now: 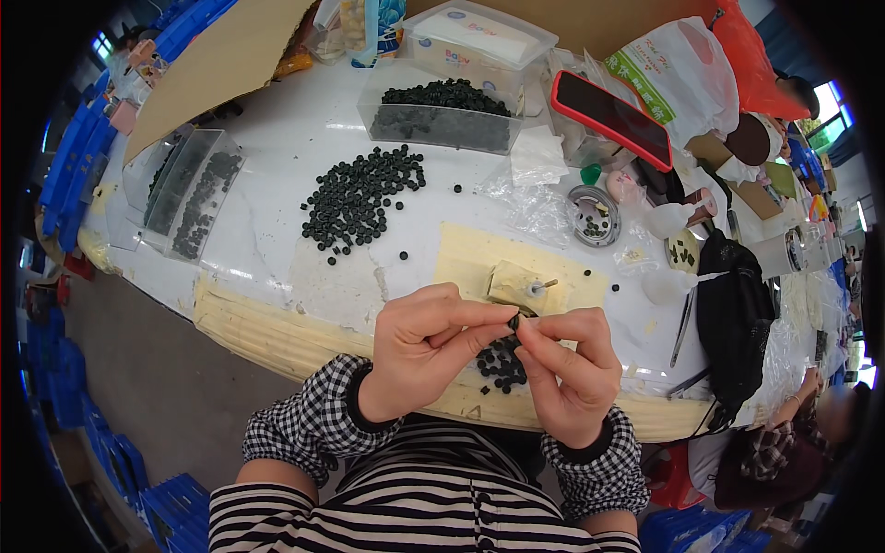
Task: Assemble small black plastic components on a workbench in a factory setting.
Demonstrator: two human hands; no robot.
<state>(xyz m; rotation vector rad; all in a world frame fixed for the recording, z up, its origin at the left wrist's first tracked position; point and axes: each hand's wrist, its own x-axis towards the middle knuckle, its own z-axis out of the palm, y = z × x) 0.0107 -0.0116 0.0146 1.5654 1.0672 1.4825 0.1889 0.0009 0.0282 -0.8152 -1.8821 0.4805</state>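
Observation:
Between the fingertips of my left hand (pixel 419 346) and my right hand (pixel 573 364) sits a small black round part (pixel 514 323). Both hands pinch it, thumbs against forefingers, above the table's near edge. Just beyond the fingers stands a yellow-wrapped block (pixel 509 282) with a thin pin (pixel 546 286) sticking out of it. Below the hands lies a small pile of black round parts (pixel 502 369), partly hidden by my right hand. A larger heap of similar black parts (pixel 359 198) spreads over the white table farther left.
A clear bin (pixel 433 129) of black parts stands at the back, and a divided clear box (pixel 189 189) at the left. A red-cased phone (pixel 613 120) leans at the back right. Tweezers (pixel 683 327) and a black cloth bag (pixel 728 318) lie right. Another person sits at the far right.

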